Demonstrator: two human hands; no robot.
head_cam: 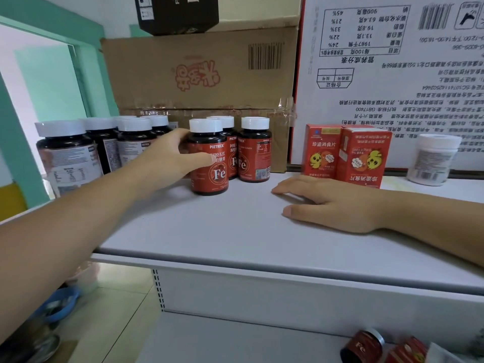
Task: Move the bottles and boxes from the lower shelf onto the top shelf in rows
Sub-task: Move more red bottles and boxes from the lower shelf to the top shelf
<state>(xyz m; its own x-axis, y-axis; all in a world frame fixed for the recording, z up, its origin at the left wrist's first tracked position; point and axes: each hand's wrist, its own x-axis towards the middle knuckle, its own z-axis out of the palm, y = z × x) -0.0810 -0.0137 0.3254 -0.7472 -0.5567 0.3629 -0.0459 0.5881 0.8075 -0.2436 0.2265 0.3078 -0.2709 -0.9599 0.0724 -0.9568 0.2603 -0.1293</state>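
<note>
My left hand point(172, 155) grips a red-labelled "Fe" bottle point(209, 169) with a white cap, standing upright on the top shelf point(222, 226). Two more red Fe bottles point(252, 150) stand just behind and to its right. Several dark bottles with white caps point(104, 142) are grouped at the shelf's left. Two red boxes point(345, 153) and a white bottle point(432, 158) stand at the right. My right hand point(330, 203) rests flat on the shelf in front of the boxes. On the lower shelf point(235, 341) lie a red bottle point(362, 345) and a red box point(406, 352).
Large cardboard cartons point(199, 72) and a white printed carton point(392, 74) stand behind the bottles at the back of the top shelf. A green door frame point(15, 142) is at the left. Tiled floor and a blue object point(62, 302) lie below left.
</note>
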